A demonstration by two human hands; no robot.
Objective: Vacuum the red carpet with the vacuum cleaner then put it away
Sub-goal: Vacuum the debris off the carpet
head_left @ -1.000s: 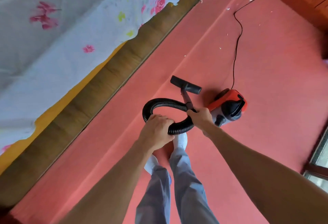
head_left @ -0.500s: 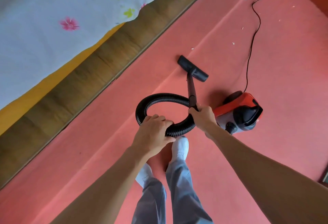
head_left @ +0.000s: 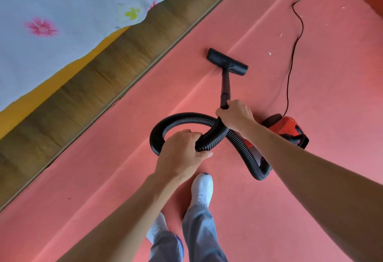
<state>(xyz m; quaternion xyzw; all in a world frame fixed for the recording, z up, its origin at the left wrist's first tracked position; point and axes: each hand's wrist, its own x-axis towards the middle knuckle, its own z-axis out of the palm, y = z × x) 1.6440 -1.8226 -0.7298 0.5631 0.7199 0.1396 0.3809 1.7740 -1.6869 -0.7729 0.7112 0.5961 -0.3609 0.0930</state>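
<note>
A red carpet (head_left: 310, 199) covers the floor. The orange and black vacuum cleaner (head_left: 288, 129) sits on it to the right, partly hidden behind my right forearm. Its black ribbed hose (head_left: 182, 116) loops in front of me. My left hand (head_left: 182, 149) grips the hose at the loop's near side. My right hand (head_left: 235, 114) grips the black wand (head_left: 225, 87) where it joins the hose. The flat black floor nozzle (head_left: 227, 64) rests on the carpet ahead, close to the bed's wooden side.
A bed with a wooden side board (head_left: 103, 79) and a flowered sheet (head_left: 62, 13) runs along the left. The black power cord (head_left: 294, 54) trails away at the upper right. Small white scraps (head_left: 269, 53) lie on the carpet near the cord. My feet (head_left: 202, 187) stand below.
The nozzle has been pushed forward, farther from my hands, and the wand now stretches out ahead. The hose section leading down to the vacuum body has come into view.
</note>
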